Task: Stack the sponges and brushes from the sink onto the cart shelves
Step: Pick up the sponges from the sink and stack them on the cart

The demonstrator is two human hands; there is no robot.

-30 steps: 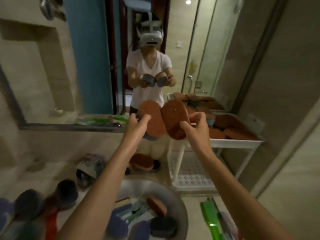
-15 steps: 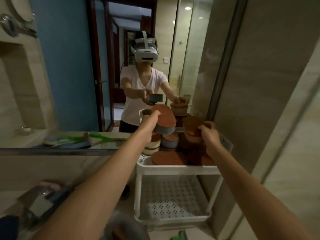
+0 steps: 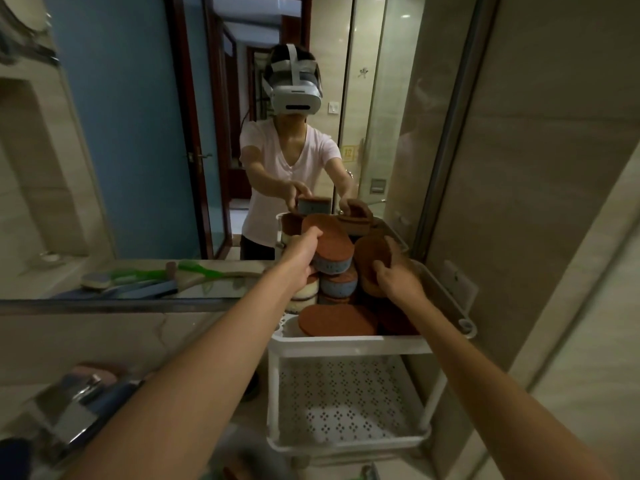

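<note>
Bathroom with a big mirror (image 3: pixel 138 133) across the upper left of the frame, and the white cart (image 3: pixel 273 393) parked centre right against the wall. Its top shelf (image 3: pixel 346 344) is already pretty loaded: a flat brown sponge (image 3: pixel 337 320) at the front, a stack of blue ones (image 3: pixel 339 284) behind it. My left hand (image 3: pixel 299 258) is clamped on a blue sponge with a brown top (image 3: pixel 332 247), right on or just over that stack, can't tell if it's touching. My right hand (image 3: pixel 398 277) is curled round a brown sponge (image 3: pixel 370 258) tilted on edge just beside the stack. I'd call these two the step in hand, neither let go yet. Then the lower shelf (image 3: pixel 346 403) shows bare perforated floor wherever I can see it, so plenty of room. Green and blue brushes (image 3: pixel 194 268) show in the mirror at middle left, so my guess is those aren't moved yet. Sink itself is out of frame, only the tap (image 3: pixel 79 407) shows lower left, so no idea what's left in it.
</note>
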